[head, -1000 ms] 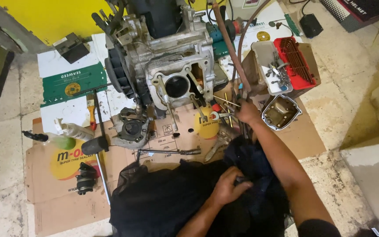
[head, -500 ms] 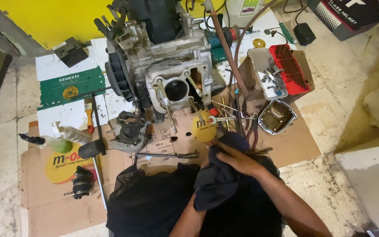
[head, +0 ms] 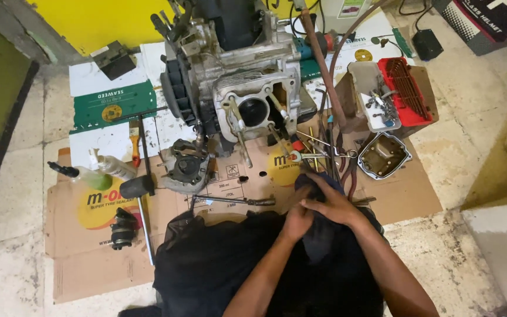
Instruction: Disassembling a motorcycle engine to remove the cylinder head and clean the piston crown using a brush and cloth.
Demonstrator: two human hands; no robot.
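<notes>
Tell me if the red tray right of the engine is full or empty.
Partly filled: the red tray holds a row of long thin brownish parts; what they are is too small to tell.

dark navy cloth point(head: 318, 185), red tray point(head: 409, 94) — yellow wall point(head: 118, 20)

This was a repair workshop on a floor. A big engine point(head: 236, 88) sat at the top middle on flat cardboard point(head: 89, 258), with wrenches point(head: 318, 154) and a hammer point(head: 139, 194) lying around it.

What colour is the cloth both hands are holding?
Dark navy, almost black: the cloth, in the head view.
</notes>
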